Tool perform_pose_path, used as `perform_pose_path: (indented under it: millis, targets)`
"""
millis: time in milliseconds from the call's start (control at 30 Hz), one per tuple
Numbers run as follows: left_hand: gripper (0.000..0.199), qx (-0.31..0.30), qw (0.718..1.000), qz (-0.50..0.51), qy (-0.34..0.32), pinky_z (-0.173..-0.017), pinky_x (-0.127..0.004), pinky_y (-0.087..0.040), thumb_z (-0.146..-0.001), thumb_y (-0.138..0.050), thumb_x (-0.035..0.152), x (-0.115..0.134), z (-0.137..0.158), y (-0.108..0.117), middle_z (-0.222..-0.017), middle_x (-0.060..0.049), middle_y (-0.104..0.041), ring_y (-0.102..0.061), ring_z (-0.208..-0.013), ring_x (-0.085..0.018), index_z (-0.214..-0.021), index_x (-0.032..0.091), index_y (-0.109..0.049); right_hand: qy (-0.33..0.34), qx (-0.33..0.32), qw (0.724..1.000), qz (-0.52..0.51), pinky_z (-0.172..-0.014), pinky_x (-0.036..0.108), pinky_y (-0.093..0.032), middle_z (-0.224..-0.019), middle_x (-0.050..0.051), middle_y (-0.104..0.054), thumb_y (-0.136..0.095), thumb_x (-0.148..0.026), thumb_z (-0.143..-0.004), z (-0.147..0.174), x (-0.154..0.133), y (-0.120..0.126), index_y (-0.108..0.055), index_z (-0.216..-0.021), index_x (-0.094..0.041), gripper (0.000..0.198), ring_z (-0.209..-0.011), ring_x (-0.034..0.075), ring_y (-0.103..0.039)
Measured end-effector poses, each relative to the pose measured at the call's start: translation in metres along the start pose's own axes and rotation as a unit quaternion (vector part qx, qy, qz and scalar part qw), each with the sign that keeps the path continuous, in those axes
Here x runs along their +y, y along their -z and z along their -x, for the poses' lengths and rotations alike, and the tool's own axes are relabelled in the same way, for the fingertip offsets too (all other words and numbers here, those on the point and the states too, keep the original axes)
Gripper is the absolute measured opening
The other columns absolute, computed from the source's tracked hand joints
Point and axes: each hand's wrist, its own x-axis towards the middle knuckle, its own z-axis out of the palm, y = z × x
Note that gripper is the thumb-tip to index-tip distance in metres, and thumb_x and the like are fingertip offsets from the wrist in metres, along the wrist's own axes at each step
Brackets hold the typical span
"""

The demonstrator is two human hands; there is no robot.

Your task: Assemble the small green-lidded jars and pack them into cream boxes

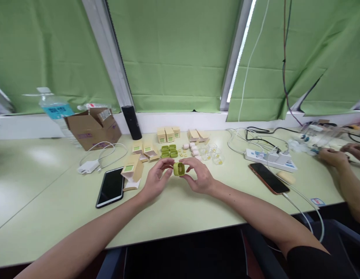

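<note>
Both hands hold up a small olive-green square case (179,169) with rounded corners, its hollow side turned towards me and something pale inside. My left hand (158,176) has its fingertips at the case's left side. From the right, my right hand (199,175) pinches it between thumb and fingers. Just beyond lie several matching green cases (169,151), tiny yellowish pieces (182,153), pale pink cylinders (194,149) and clear round plastic parts (211,153). Opened cream cartons (132,170) with green labels lie left of my left hand.
Closed cream cartons (168,134) stand at the back. A phone (110,187), white charger (88,166), cardboard box (95,130) and black cylinder (131,122) are leftward. Rightward are a power strip (255,155), a second phone (268,178), cables and another person's hands (332,157).
</note>
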Motion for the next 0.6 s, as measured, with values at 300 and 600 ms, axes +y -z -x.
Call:
perform_pose_path:
  millis: [300,600]
  targets:
    - [0.042,-0.072,0.994,0.030,0.082,-0.075,-0.030,-0.052,-0.090,-0.069,0.059,0.009,-0.007,0.001,-0.086,-0.006,-0.069,-0.063,-0.081,-0.020,-0.086,0.018,-0.072,0.001,-0.001,1.000,-0.006,-0.070,0.034,-0.065,-0.123,0.015,-0.070,-0.064,-0.018,-0.097,0.001,0.001,-0.004,-0.049,-0.125,-0.023,0.033,-0.114,0.024,-0.067]
    - [0.044,-0.052,0.989,0.051,0.126,-0.073,-0.029,-0.049,-0.085,-0.073,0.061,0.011,-0.009,0.001,-0.082,-0.004,-0.066,-0.059,-0.077,-0.017,-0.085,0.018,-0.068,-0.013,0.010,1.000,-0.026,-0.073,0.037,-0.066,-0.121,0.014,-0.070,-0.064,-0.017,-0.096,-0.001,-0.001,-0.002,-0.049,-0.121,-0.023,0.030,-0.109,0.023,-0.069]
